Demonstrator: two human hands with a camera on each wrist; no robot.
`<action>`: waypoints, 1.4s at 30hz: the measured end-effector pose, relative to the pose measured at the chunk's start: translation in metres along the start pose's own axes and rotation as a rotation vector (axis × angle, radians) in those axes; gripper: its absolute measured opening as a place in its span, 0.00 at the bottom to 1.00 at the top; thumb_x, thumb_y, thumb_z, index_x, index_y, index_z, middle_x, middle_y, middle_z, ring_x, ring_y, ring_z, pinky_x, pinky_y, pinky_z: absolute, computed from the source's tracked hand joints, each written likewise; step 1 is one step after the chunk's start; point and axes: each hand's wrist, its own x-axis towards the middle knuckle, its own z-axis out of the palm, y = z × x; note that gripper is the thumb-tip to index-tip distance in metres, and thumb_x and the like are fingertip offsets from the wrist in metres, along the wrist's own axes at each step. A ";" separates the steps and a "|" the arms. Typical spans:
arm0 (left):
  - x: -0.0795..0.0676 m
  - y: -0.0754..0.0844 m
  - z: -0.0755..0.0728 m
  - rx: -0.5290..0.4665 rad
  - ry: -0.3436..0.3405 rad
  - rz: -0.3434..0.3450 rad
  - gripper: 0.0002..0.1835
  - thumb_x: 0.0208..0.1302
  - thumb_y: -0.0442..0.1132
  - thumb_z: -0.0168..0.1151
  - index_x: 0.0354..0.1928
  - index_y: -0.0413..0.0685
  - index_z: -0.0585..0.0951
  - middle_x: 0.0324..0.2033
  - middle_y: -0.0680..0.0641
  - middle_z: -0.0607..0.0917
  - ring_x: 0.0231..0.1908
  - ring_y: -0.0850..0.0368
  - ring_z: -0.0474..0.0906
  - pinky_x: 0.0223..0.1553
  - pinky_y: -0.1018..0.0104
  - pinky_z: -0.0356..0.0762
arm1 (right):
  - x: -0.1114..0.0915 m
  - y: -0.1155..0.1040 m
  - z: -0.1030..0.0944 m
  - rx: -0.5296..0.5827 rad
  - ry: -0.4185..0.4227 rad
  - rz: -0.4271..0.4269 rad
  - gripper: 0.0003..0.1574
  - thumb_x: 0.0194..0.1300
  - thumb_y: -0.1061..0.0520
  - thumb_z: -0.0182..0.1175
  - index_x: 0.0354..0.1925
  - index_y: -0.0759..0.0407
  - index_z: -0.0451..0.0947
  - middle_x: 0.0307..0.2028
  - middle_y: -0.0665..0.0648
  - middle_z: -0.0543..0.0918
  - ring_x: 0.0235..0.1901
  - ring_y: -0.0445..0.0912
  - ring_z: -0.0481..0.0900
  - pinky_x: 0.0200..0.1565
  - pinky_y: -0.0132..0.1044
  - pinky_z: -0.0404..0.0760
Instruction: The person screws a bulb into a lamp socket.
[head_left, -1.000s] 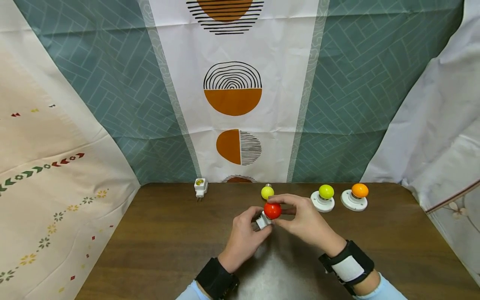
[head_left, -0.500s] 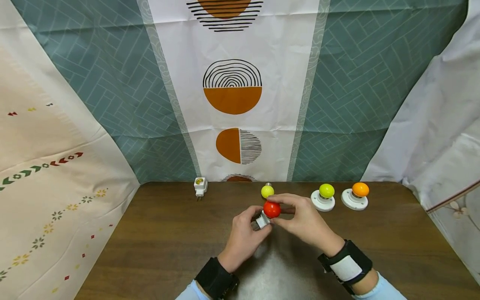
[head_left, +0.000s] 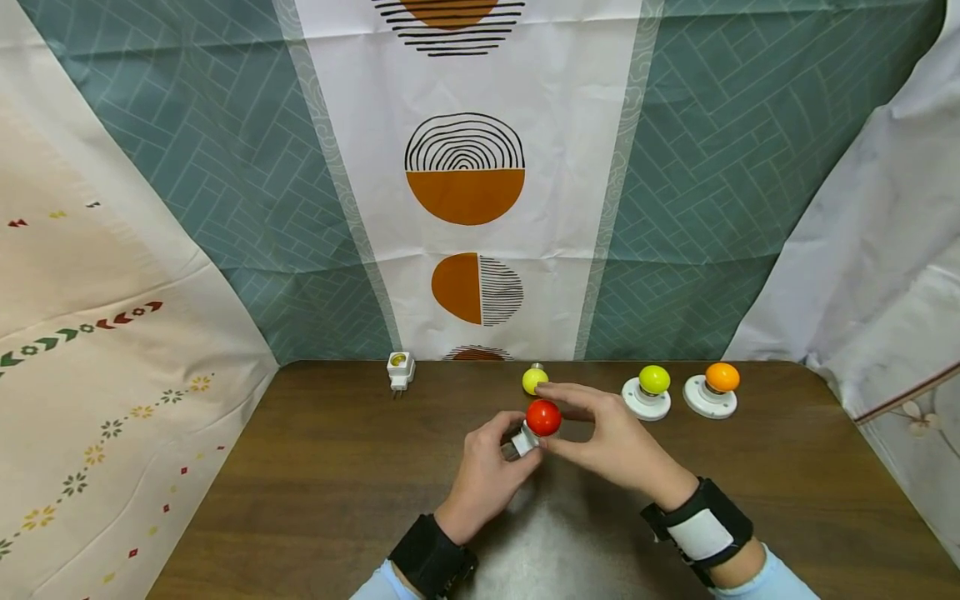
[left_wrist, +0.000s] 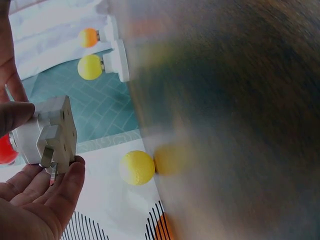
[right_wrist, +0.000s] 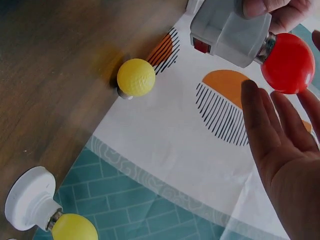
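Over the wooden table (head_left: pixel 330 483), the left hand (head_left: pixel 487 473) pinches a white plug-in lamp socket (head_left: pixel 527 440), a red bulb (head_left: pixel 543 417) sitting in its mouth with some metal base showing; the right hand (head_left: pixel 611 439) spreads its fingers wide around the bulb, though whether they touch it I can't tell; a yellow bulb (head_left: pixel 533 381) lies beyond, near the back edge

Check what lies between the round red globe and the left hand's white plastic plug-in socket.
A silvery metal collar bridges the red globe and the socket, as the right wrist view shows.
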 end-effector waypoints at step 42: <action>-0.001 0.001 0.000 -0.003 0.024 0.039 0.18 0.54 0.45 0.66 0.48 0.59 0.76 0.42 0.61 0.79 0.41 0.65 0.77 0.39 0.65 0.75 | -0.002 0.000 0.005 0.041 0.025 -0.073 0.35 0.52 0.51 0.69 0.59 0.46 0.72 0.55 0.46 0.74 0.47 0.41 0.76 0.46 0.41 0.75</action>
